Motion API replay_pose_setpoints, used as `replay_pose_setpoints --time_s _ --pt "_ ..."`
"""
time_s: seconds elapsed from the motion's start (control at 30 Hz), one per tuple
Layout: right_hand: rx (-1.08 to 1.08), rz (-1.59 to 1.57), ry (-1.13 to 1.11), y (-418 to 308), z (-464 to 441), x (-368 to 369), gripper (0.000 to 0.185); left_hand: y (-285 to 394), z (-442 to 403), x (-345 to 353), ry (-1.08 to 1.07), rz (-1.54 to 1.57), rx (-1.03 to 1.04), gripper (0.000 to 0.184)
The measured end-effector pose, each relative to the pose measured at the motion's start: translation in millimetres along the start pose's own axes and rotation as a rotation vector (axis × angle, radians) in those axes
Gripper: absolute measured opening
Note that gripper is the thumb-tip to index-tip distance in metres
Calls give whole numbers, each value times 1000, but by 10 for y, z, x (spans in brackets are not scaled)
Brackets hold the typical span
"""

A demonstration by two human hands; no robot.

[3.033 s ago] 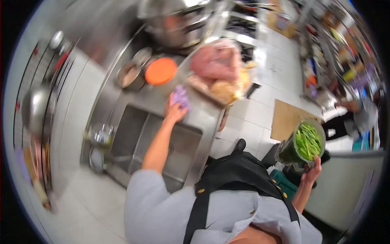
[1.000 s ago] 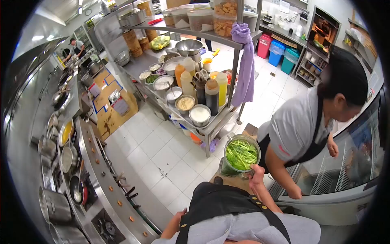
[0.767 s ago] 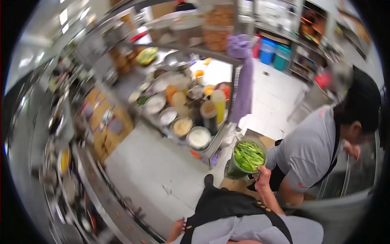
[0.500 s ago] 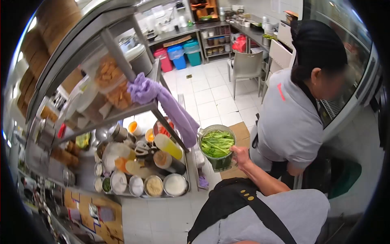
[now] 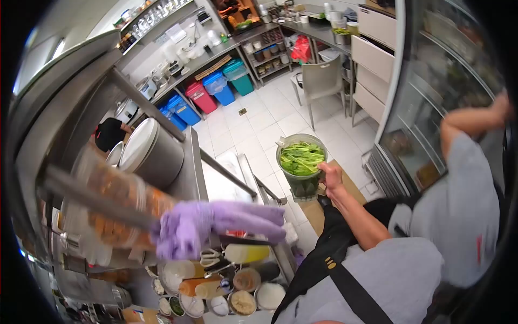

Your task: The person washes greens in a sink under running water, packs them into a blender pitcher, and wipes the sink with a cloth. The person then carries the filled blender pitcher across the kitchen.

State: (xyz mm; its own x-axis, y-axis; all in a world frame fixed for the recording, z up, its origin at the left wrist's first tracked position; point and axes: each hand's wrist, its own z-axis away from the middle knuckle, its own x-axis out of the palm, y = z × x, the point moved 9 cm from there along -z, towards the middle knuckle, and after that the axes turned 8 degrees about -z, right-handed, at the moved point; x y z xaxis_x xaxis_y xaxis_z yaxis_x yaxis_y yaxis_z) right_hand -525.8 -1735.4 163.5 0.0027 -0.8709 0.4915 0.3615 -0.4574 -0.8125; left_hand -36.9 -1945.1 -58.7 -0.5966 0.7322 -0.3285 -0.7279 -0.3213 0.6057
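My right hand (image 5: 331,177) is closed on the near right side of a clear plastic pitcher (image 5: 305,186). Cut leafy greens (image 5: 302,157) fill the pitcher to its rim, and a spout shows on the far left side. It is held upright above the floor, to the right of a steel shelf unit. No part of my left hand shows. A purple cloth (image 5: 216,222) hangs from the shelf unit's corner post, left of the pitcher.
A co-worker in a grey shirt (image 5: 458,216) stands close on my right by a glass-door fridge (image 5: 426,102). Sauce bottles (image 5: 245,254) and tubs (image 5: 243,302) crowd the lower shelf at left. A chair (image 5: 322,81) and coloured bins (image 5: 200,97) stand farther back.
My view has shifted forward, bringing the purple cloth and shelf closer. The pitcher stays in my right hand. The co-worker has moved toward the lower right, one arm now raised by the fridge.
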Motion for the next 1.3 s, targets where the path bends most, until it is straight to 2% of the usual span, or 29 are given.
replay_pose_setpoints --time_s 0.03,0.2,0.3,0.43,0.57,0.63,0.7,0.73,0.77,0.8,0.83,0.87,0.9,0.93,1.03,1.07,1.1,1.13,1.17,1.2,1.23,1.27,1.3 --pt "-2 -18 41 1 -192 36 27 17 -47 102 6 18 -34 42" --pt "25 124 -50 177 -1307 261 24 48 -124 658 126 201 -216 40" --pt "156 210 -74 59 -1828 437 19 279 119 1345 172 367 -305 40" --pt "235 302 -194 -128 -2564 706 17 1466 188 2276 150 583 -225 38" --pt "209 306 -184 -250 -3158 822 16 2791 30 2316 139 652 -22 37" --pt "257 256 -186 -379 -3570 995 17 2388 -795 2602 16 647 -346 40" --pt "261 207 -166 -462 -4021 1178 19 3577 -881 2293 57 370 -251 43" --pt "260 211 -143 -458 -4205 1261 21 3803 -1231 2216 -10 73 -177 49" --pt "234 186 -118 -470 -4397 1346 21 4402 -1335 2110 -19 62 -45 54" --pt "229 190 -113 -459 -4595 1438 22 5106 -1314 1886 89 -78 169 56" --pt "221 196 -108 -438 -4780 1533 23 5404 -1580 1795 120 -83 239 56" --pt "236 199 -148 -394 -4964 1659 23 5824 -1767 1682 -68 -61 184 53" --pt "255 187 -181 -450 -5167 1808 24 6307 -1738 1354 203 -111 230 48" --pt "230 226 -183 -455 -5282 2015 24 6640 -1984 1042 463 -197 462 44" --pt "106 197 -90 -351 -5933 2371 24 7563 -2514 -197 581 -5 574 44" --pt "81 211 -67 -356 -6071 2539 22 8027 -2380 -720 607 13 578 44" --pt "36 192 -29 -326 -6313 2593 24 8448 -2222 -1244 796 18 838 44" --pt "54 141 -11 -317 -6429 2597 23 9108 -1652 -1498 897 28 1009 35" --pt "49 138 -1 -331 -6466 2779 22 9618 -1124 -1774 1063 -27 1175 34" --pt "23 110 59 -384 -6638 2874 21 9953 -772 -1965 1264 -146 1148 35" --pt "4 98 117 -386 -6734 2899 21 10371 -334 -1925 1053 -66 1834 44" --pt "28 132 66 -416 -6956 2953 23 10762 59 -1887 1102 -106 1749 55" --pt "15 106 155 -501 -7107 3129 23 10964 297 -2079 558 411 1977 62"
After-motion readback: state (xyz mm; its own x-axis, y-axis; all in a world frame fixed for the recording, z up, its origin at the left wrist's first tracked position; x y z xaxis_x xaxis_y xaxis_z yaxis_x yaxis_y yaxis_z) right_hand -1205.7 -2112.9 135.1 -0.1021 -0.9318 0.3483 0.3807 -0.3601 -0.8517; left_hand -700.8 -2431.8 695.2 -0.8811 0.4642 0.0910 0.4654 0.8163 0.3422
